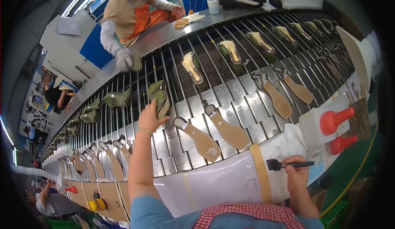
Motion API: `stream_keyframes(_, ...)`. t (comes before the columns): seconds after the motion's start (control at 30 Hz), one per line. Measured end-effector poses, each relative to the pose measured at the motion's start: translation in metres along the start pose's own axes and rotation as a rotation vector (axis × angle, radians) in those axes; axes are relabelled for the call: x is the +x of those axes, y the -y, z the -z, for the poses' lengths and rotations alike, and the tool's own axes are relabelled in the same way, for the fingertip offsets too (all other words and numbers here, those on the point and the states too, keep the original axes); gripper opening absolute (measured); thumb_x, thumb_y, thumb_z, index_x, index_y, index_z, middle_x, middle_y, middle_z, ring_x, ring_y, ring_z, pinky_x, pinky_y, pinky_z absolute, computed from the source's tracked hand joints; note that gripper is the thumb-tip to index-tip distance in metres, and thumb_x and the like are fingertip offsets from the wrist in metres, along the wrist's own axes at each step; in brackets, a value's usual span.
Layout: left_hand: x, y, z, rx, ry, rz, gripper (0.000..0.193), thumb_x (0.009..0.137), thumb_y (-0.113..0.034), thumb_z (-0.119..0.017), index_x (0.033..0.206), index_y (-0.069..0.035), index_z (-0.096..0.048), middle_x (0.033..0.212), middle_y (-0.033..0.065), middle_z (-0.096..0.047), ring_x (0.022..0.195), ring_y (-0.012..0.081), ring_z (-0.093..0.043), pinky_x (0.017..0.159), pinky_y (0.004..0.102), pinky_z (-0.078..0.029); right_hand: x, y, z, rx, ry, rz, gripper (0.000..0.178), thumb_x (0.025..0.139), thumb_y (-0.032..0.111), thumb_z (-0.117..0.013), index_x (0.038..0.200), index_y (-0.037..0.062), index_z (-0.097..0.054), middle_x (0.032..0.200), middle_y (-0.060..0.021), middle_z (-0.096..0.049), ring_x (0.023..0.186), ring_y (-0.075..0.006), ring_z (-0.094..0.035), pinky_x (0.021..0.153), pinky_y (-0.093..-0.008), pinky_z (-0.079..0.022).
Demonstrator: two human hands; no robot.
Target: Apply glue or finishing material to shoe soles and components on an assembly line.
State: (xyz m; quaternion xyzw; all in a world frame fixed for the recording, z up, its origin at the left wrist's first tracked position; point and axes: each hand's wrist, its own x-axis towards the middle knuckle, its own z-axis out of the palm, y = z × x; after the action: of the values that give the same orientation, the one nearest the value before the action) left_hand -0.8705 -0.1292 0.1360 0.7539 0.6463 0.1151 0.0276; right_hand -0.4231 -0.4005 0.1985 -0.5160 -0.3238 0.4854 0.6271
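My left hand (150,118) reaches over the conveyor and grips the near end of a green strapped shoe (158,91), thumb on one side and fingers on the other. A pale sole edge shows along that shoe. In my right hand (297,174), at the near edge, is a flat brush (284,164) with a black handle and dark bristles pointing left. Between my hands, tan soles (199,141) with small straps at their tips lie on the conveyor's metal slats (168,155). Further green shoes (191,69) with cream-coated undersides sit on the far rods.
Across the conveyor, a masked person's gloved hand (124,60) holds a small green piece. Scissors (182,23) and a white bottle (213,4) stand on the far ledge. Red-nozzled bottles (334,121) and a white cloth (288,140) are at right. A yellow jar (96,204) is at lower left.
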Motion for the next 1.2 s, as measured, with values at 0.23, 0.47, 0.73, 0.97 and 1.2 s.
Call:
stream_keyframes(0.23,-0.005,-0.003,-0.004,-0.146,-0.027,0.194,0.071,0.08,-0.026,-0.062,0.141,-0.01,-0.029,0.107,0.0238,-0.061,0.085,0.0429,-0.061,0.076,0.0472,-0.05,-0.023,0.013,0.008,0.157,-0.069,-0.047,0.012,0.09,0.007,-0.055,0.101,0.0025,-0.052,0.091,-0.0082,-0.06,0.081,-0.0171,-0.06,0.077,-0.0309,-0.05)
stream_keyframes(0.47,-0.055,-0.011,0.159,-0.937,-0.242,0.236,0.027,0.086,-0.016,-0.052,0.11,-0.009,-0.06,0.098,0.0016,-0.061,0.077,0.0101,-0.057,0.057,0.0231,-0.046,-0.039,0.051,0.063,0.182,-0.219,0.006,0.016,0.088,0.01,-0.062,0.102,0.0062,-0.054,0.095,-0.0035,-0.057,0.082,-0.0159,-0.06,0.076,-0.0321,-0.05)
stream_keyframes(0.73,-0.153,-0.057,0.165,-1.179,0.524,0.07,0.027,0.077,-0.013,-0.055,0.1,-0.001,-0.06,0.09,0.005,-0.064,0.08,0.0123,-0.06,0.074,0.0217,-0.045,-0.038,0.087,0.124,-0.776,-0.319,0.268,0.015,0.077,0.006,-0.073,0.088,0.0028,-0.063,0.078,-0.0005,-0.061,0.076,-0.0088,-0.055,0.068,-0.0238,-0.044)
stream_keyframes(0.97,-0.215,-0.088,0.077,-1.285,0.597,0.4,0.049,0.089,-0.043,-0.053,0.115,-0.002,-0.052,0.087,0.0071,-0.061,0.073,0.0155,-0.062,0.066,0.0287,-0.052,-0.025,0.071,0.145,-1.098,-0.237,0.306,0.023,0.072,0.012,-0.074,0.089,0.0024,-0.062,0.08,-0.0102,-0.065,0.077,-0.0218,-0.063,0.072,-0.0317,-0.047)
stream_keyframes(1.2,-0.269,-0.131,0.045,-1.084,0.741,0.318,0.051,0.071,-0.017,-0.077,0.113,0.002,-0.055,0.099,0.0094,-0.064,0.087,0.0163,-0.062,0.079,0.0297,-0.049,-0.017,0.066,0.141,-1.163,-0.104,0.22,0.021,0.072,0.01,-0.072,0.088,0.0016,-0.061,0.082,-0.0121,-0.067,0.08,-0.0261,-0.065,0.072,-0.0345,-0.048)
